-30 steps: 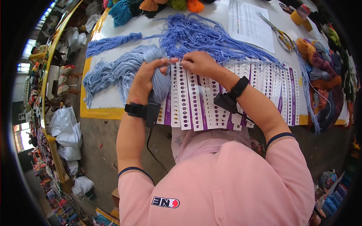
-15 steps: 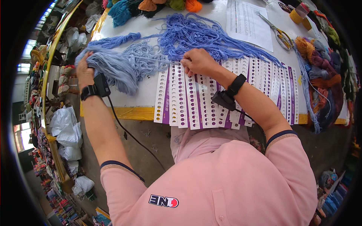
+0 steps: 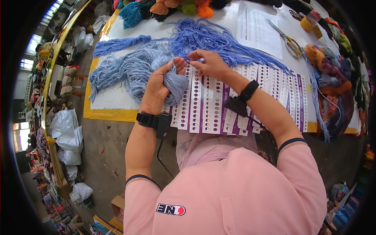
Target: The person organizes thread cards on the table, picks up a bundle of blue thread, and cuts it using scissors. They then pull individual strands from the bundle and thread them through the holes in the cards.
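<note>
My left hand (image 3: 162, 80) is closed around a bundle of light grey-blue yarn (image 3: 137, 70), whose loose strands spread over the table to the left. Close beside it, my right hand (image 3: 207, 64) is pinched with its fingertips near the left fingers; whatever lies in that pinch is too small to make out. Just beyond both hands is a tangled heap of brighter blue yarn (image 3: 199, 37). Under and to the right of my hands lie several white and purple cards with rows of punched holes (image 3: 235, 102).
A printed sheet (image 3: 258, 31) and yellow-handled scissors (image 3: 291, 43) lie at the far right. Mixed coloured yarn (image 3: 333, 82) hangs over the right side. A small blue hank (image 3: 121, 45) rests at the left, with coloured skeins (image 3: 168, 8) along the back. Yellow tape lines the table edge (image 3: 109, 114).
My left hand has moved right, from the far left of the light yarn to beside my right hand, bringing yarn along. My right hand has stayed in nearly the same place.
</note>
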Demonstrator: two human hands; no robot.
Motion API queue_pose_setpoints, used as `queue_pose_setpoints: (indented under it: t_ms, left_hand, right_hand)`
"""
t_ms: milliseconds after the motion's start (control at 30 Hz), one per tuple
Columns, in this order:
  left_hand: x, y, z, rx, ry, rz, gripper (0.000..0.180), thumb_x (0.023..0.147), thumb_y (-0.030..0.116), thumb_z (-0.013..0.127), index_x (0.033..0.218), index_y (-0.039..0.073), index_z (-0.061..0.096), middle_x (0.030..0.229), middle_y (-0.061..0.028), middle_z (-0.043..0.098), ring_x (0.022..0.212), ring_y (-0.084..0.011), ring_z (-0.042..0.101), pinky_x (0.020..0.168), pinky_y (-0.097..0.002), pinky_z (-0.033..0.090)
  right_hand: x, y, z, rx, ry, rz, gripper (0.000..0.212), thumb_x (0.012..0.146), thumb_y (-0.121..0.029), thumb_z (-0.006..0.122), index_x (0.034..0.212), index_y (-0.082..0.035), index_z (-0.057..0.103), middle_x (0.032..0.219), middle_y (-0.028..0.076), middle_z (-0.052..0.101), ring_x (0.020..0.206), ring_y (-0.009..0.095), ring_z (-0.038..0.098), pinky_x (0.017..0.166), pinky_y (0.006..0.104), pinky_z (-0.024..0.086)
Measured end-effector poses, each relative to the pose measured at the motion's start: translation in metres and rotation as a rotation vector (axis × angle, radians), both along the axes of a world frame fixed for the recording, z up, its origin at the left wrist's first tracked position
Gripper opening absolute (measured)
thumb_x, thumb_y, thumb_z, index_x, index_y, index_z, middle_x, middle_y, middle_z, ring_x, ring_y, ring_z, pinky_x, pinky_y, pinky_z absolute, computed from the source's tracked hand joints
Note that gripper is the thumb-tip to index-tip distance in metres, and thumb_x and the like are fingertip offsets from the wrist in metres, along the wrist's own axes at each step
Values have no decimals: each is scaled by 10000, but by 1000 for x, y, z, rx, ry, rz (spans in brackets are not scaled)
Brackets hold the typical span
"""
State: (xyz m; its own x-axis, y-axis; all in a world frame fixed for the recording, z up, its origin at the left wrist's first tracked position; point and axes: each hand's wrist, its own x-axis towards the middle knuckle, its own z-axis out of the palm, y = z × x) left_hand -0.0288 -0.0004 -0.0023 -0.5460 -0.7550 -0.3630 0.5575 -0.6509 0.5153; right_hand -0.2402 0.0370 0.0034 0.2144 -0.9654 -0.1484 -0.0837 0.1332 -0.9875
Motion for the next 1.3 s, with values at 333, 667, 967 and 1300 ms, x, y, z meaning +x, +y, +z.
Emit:
queue_pose_setpoints:
  t_ms: [333,667,967,1300]
  left_hand:
    - [3,12,8,-83,-2,-110,340,936,94,549,1236,-65,532,1090,-160,630,960,-231,655,834,-348,565]
    - [-3,23,18,-260,-169,-67,403,839,-35,630,1229,-54,531,973,-163,684,832,-224,686,756,-305,571]
    - [-9,28,20,-273,-175,-27,389,843,-32,641,1218,-23,538,918,-120,659,784,-187,652,712,-286,544]
    - [-8,30,11,-393,-312,23,416,810,-33,661,1210,-47,548,891,-69,657,771,-161,636,725,-272,535]
  right_hand:
    - [34,11,-2,167,-440,-27,118,900,-172,650,884,-56,633,815,2,615,723,86,578,571,206,388]
    - [18,19,-14,297,-655,-78,100,988,-170,529,965,-73,536,850,45,642,689,78,582,591,188,461]
    - [23,23,-8,184,-458,-28,129,1009,-198,494,983,-73,511,800,38,635,602,50,543,539,171,426]
    - [18,26,-2,189,-299,-43,134,951,-196,604,952,-63,618,816,10,632,664,52,558,572,171,420]
